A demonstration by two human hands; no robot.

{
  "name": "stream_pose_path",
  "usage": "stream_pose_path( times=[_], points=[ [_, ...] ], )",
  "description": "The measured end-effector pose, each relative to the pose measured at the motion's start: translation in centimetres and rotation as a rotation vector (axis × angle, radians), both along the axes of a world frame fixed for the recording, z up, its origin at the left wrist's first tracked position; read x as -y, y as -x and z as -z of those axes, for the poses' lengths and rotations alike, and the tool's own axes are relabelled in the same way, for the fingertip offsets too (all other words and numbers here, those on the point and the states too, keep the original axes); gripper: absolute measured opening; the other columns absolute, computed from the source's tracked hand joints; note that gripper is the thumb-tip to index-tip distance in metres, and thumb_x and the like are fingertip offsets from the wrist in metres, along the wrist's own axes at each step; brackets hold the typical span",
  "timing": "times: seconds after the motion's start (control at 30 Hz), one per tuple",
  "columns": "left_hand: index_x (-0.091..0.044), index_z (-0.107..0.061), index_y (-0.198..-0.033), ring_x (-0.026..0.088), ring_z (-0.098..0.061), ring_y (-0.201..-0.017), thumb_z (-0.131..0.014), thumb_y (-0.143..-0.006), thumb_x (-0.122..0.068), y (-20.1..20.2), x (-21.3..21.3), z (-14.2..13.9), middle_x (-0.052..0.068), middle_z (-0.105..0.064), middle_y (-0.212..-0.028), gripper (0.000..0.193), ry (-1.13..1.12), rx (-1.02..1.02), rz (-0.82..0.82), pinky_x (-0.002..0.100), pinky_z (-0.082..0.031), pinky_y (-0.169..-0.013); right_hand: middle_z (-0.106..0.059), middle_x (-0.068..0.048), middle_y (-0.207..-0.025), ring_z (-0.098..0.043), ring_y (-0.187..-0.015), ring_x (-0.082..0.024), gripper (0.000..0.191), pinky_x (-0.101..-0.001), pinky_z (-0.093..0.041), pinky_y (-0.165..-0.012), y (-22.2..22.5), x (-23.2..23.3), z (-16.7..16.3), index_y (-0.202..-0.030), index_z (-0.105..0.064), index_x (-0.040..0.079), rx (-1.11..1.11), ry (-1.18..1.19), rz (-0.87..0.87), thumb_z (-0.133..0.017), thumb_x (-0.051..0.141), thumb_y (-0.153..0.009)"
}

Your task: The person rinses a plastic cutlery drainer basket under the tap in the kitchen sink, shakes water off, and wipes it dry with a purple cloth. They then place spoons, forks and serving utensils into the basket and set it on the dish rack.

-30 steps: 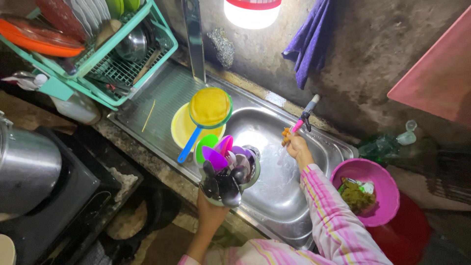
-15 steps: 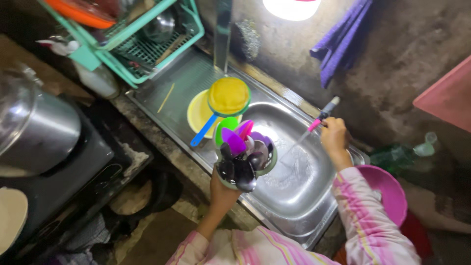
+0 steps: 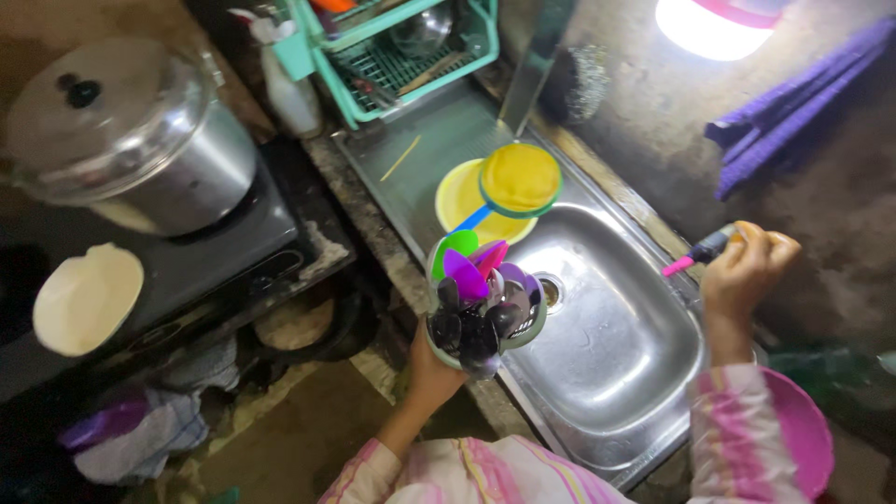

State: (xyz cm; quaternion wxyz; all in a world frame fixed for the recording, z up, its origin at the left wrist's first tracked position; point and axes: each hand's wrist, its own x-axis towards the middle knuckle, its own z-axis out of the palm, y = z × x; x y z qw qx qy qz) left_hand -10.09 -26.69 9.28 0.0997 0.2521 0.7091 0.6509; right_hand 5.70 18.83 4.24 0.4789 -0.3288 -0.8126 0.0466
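My left hand [image 3: 431,362] grips a round holder [image 3: 483,313] packed with several spoons, some metal, some green, purple and pink plastic, held over the near edge of the steel sink [image 3: 607,345]. At the sink's far right rim, my right hand [image 3: 747,271] is closed on a small tool with a pink and black handle [image 3: 695,254]. A yellow strainer with a blue handle [image 3: 518,182] rests on a yellow plate [image 3: 457,198] on the drainboard.
A teal dish rack [image 3: 401,47] stands at the back with a white bottle [image 3: 285,84] beside it. A lidded metal pot [image 3: 131,140] sits on a stove at left. A pink basin [image 3: 807,434] is lower right. Purple cloth [image 3: 793,121] hangs on the wall.
The view has swung right and closer. My left hand still holds the spoon holder over the sink edge. My right hand has drawn the pink-handled tool back towards the sink's right rim.
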Motion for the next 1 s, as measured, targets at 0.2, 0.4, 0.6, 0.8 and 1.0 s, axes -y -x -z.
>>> stream_pose_path(
  times=[0.2,0.4,0.6,0.8,1.0],
  points=[
    [-0.005,-0.052,-0.131,0.020,-0.067,-0.109,-0.093,-0.069,-0.018,-0.1,3.1,0.5,0.010,-0.067,-0.120,0.075,-0.142,-0.005,-0.045,0.036,-0.055,-0.096,-0.076,-0.012,-0.087,-0.066,-0.088,-0.033,0.020,-0.0501,-0.048,-0.078,4.4,11.0,0.7,-0.090,-0.082,0.011,0.701,0.269,-0.277,-0.067,0.005,-0.077],
    [-0.005,-0.051,-0.133,0.020,-0.068,-0.110,-0.094,-0.069,-0.017,-0.6,7.2,-0.3,0.008,-0.068,-0.122,0.078,-0.126,-0.041,-0.204,0.036,-0.055,-0.096,-0.073,-0.011,-0.094,-0.070,-0.076,-0.020,0.020,-0.0345,-0.054,-0.071,8.7,19.3,-8.1,-0.114,-0.072,0.002,0.091,0.377,-0.545,-0.072,-0.005,-0.096],
    [-0.004,-0.053,-0.128,0.018,-0.068,-0.108,-0.096,-0.070,-0.016,-2.1,12.3,-0.7,0.008,-0.069,-0.120,0.073,-0.234,-0.011,-0.317,0.035,-0.056,-0.096,-0.071,-0.007,-0.106,-0.072,-0.094,-0.009,0.021,-0.0207,-0.058,-0.078,9.2,29.7,-16.7,-0.118,-0.063,0.002,-0.492,0.568,-0.899,-0.074,-0.006,-0.102],
    [-0.003,-0.054,-0.126,0.018,-0.068,-0.106,-0.098,-0.066,-0.015,-4.8,18.1,-0.3,0.009,-0.068,-0.118,0.075,-0.211,-0.055,-0.554,0.035,-0.055,-0.094,-0.072,-0.014,-0.100,-0.068,-0.084,-0.024,0.023,-0.0311,-0.048,-0.070,12.0,40.0,-19.1,-0.103,-0.070,-0.001,-0.187,0.133,-1.205,-0.072,-0.014,-0.085],
    [-0.004,-0.050,-0.133,0.017,-0.067,-0.113,-0.098,-0.065,-0.019,-7.6,26.7,0.7,0.009,-0.067,-0.125,0.084,-0.225,-0.016,-0.728,0.035,-0.054,-0.099,-0.072,-0.011,-0.105,-0.068,-0.097,-0.031,0.036,-0.0407,-0.054,-0.085,13.5,50.9,-20.2,-0.109,-0.073,0.004,0.060,-0.015,-1.645,-0.070,-0.008,-0.076]
  ],
)
